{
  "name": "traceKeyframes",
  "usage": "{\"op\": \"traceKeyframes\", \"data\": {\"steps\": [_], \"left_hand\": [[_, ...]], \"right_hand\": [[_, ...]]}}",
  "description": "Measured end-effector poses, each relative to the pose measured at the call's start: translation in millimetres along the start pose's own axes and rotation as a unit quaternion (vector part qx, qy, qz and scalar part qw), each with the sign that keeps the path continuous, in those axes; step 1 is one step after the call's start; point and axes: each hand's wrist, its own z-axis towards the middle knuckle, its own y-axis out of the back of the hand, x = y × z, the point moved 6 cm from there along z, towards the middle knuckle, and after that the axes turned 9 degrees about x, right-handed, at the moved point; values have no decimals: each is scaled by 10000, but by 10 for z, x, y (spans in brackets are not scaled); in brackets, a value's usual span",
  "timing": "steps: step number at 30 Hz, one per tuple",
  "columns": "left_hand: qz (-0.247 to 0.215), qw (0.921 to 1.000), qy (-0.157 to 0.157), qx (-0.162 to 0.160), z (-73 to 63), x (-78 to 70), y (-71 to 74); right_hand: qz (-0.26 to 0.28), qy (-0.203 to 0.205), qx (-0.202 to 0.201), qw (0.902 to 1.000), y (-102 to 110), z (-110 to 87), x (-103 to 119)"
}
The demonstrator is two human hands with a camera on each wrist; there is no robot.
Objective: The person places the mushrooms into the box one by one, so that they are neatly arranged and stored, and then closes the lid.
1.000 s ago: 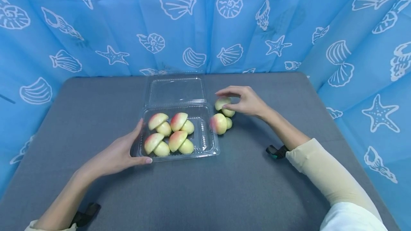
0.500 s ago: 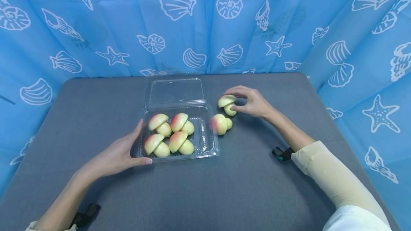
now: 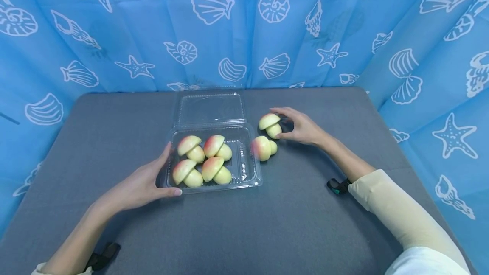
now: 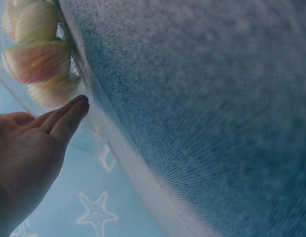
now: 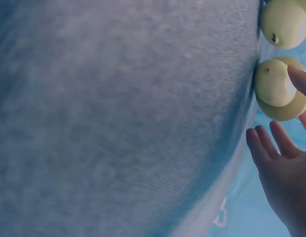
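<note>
Left grip (image 3: 142, 182) spread wide against tray (image 3: 243, 165), likely steadying it; right grip (image 3: 299, 127) pinches far mushroom (image 3: 269, 121) right of tray

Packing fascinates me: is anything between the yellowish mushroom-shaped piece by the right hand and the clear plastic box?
Its right rim does; the other loose, red-tinged mushroom piece, close beside it, may crowd a low path.

Clear plastic hinged box (image 3: 243, 162) is lying open, holding four pale-green, red-blushed mushroom-shaped pieces (image 3: 212, 168); two loose matching mushroom-shaped pieces (image 3: 261, 148) are lying just right, caps leftward.
</note>
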Motion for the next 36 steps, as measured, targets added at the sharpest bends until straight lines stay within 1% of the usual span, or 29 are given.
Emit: {"op": "traceKeyframes", "data": {"steps": [5, 11, 18, 28, 31, 35, 36], "left_hand": [[-11, 10000, 41, 14, -8, 5, -11], [-24, 10000, 32, 13, -16, 9, -26], [-53, 10000, -32, 27, -10, 2, -19], [-59, 10000, -24, 12, -7, 2, -12], [-75, 10000, -31, 20, -5, 0, -11], [-55, 10000, -46, 23, -7, -4, -3], [-50, 10000, -46, 25, -8, -5, -1]], "right_hand": [[-177, -39, 186, 9997, -63, 12, -17], [-369, -123, 205, 9990, -71, 22, -11], [-10, -96, 100, 9999, -53, 24, -34], [308, -64, -250, 9992, 32, 11, -26], [339, -58, -374, 9987, 54, -17, 28], [311, 68, -452, 9985, 106, -61, 272], [286, 120, -454, 9985, 112, -64, 296]]}}
